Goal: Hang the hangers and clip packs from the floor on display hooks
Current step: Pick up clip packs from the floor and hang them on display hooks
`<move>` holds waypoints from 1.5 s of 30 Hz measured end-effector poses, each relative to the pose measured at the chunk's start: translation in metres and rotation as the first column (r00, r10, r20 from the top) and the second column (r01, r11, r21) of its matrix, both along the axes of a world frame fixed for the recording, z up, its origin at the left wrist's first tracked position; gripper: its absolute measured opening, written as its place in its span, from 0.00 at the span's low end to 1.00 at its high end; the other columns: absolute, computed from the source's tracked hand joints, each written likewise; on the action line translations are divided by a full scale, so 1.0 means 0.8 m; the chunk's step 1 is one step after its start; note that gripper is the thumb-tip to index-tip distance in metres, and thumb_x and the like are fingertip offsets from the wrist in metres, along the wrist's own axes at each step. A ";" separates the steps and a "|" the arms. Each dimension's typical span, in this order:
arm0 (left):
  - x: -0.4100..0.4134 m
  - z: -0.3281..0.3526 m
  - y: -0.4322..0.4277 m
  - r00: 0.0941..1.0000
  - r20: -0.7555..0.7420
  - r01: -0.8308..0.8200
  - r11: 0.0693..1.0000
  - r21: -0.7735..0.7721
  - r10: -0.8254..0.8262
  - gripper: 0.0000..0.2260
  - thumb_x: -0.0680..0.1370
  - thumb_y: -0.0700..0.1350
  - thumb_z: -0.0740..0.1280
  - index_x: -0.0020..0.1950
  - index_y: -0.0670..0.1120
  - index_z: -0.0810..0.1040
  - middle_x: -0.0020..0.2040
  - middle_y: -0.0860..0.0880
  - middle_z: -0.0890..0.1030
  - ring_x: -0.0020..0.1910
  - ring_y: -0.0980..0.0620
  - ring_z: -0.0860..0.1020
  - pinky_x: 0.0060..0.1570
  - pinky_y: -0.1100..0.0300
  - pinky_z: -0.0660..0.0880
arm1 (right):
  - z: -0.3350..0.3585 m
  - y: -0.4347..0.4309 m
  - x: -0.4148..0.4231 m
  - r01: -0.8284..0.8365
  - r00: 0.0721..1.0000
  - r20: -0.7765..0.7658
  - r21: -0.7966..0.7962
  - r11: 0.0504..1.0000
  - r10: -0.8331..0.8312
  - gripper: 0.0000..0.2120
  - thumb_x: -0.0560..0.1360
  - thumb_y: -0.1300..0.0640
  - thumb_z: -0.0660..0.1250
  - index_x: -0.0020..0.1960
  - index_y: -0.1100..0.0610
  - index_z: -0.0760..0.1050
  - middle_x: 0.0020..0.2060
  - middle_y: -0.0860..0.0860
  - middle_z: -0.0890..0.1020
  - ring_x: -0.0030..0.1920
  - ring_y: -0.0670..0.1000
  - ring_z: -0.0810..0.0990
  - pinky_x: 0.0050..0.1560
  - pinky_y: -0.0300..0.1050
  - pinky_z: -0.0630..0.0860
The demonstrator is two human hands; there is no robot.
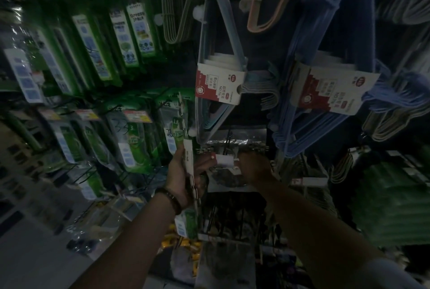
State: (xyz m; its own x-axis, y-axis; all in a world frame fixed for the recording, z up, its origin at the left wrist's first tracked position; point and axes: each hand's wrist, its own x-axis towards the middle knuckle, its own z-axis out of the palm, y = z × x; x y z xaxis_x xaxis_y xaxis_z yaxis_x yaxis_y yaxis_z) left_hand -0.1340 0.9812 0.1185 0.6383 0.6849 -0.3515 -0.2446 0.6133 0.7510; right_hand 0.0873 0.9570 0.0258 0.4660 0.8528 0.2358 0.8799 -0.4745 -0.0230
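The scene is dark. My left hand (183, 172) grips a long narrow clip pack (189, 160) that stands upright, its white card top near 810,800 and a green end below my wrist. My right hand (254, 167) reaches to a display hook (224, 160) with a white price tag, beside a clear pack of metal clips (232, 146); its fingers are curled at the hook, and what they hold is too dark to tell. Above hang a grey hanger bundle (218, 72) and a blue hanger bundle (325, 79), both with red and white card labels.
Green packaged goods (130, 139) hang in rows on hooks at the left. More wire hangers (391, 123) hang at the right, and beige hangers (176, 21) higher up. Yellow items (183, 242) and black wire racks sit lower down. Pale floor (35, 253) lies at the lower left.
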 end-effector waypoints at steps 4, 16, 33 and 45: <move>0.001 -0.013 0.005 0.999 -0.038 -0.025 0.986 0.167 0.032 0.23 0.84 0.61 0.55 0.54 0.51 0.86 0.57 0.39 0.86 0.42 0.44 0.86 0.41 0.53 0.79 | 0.007 0.021 0.009 0.038 0.992 -0.123 0.013 0.999 -0.036 0.11 0.82 0.53 0.65 0.57 0.55 0.83 0.56 0.56 0.86 0.58 0.59 0.85 0.53 0.51 0.79; -0.004 -0.034 0.017 0.994 -0.111 0.018 0.981 0.195 0.004 0.18 0.78 0.62 0.65 0.52 0.52 0.89 0.60 0.44 0.85 0.63 0.38 0.81 0.66 0.38 0.74 | -0.015 0.033 0.033 0.041 0.967 -0.255 0.228 0.973 0.019 0.14 0.81 0.51 0.64 0.60 0.58 0.80 0.57 0.60 0.83 0.61 0.63 0.80 0.66 0.58 0.74; -0.026 0.008 0.021 0.861 -0.505 0.424 0.461 0.780 0.063 0.28 0.81 0.58 0.68 0.20 0.52 0.79 0.17 0.55 0.68 0.25 0.57 0.76 0.56 0.42 0.80 | 0.124 -0.187 -0.122 0.008 0.955 -0.123 0.920 0.391 0.271 0.03 0.76 0.63 0.60 0.48 0.62 0.72 0.45 0.58 0.72 0.43 0.57 0.68 0.44 0.50 0.63; -0.028 -0.009 0.039 0.716 -0.597 0.655 -0.052 0.754 0.362 0.24 0.75 0.75 0.57 0.54 0.64 0.85 0.43 0.60 0.86 0.32 0.66 0.73 0.31 0.70 0.64 | 0.135 -0.116 -0.149 -0.157 0.969 -0.220 -0.215 0.964 0.108 0.18 0.83 0.40 0.62 0.69 0.45 0.76 0.63 0.54 0.80 0.62 0.58 0.81 0.60 0.55 0.80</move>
State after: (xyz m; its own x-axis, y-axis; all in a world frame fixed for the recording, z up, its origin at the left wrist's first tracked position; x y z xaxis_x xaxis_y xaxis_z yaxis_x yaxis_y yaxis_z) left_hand -0.1563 1.0121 0.1114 0.8207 0.5223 0.2317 0.4079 -0.8196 0.4024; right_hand -0.0323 0.8644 0.1339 0.3627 0.9299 -0.0613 0.9231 -0.3676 -0.1134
